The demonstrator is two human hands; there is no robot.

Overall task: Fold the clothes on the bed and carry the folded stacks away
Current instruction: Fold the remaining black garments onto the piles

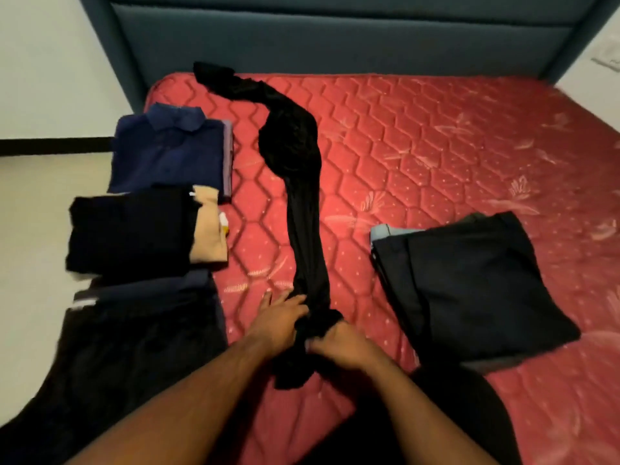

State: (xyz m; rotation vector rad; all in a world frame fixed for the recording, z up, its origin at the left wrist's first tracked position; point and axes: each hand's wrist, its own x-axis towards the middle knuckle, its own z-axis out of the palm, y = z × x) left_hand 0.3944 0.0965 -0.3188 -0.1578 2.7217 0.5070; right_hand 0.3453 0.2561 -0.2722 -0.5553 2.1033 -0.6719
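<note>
a long black thin-fabric garment (303, 209) lies stretched in a narrow, rumpled strip up the middle of the red quilted mattress of the bed (419, 146), its far end curling toward the dark blue padded headboard (335, 38). its near end is bunched at the bed's front edge, where both hands meet. the left hand (280, 318) rests on the left side of the strip, fingers mostly straight and spread, some lying on the mattress; whether its thumb grips the cloth i cannot tell. the right hand (339, 342) has its fingers curled round the bunched end, gripping it.

along the bed's left edge sit three folded piles: a navy collared shirt (167, 152) farthest, a black folded piece on a tan one (134, 229) in the middle, and a dark folded stack (141, 327) nearest. well apart on the right lies a folded stack of dark trousers (469, 283) with a pale blue edge showing beneath.
</note>
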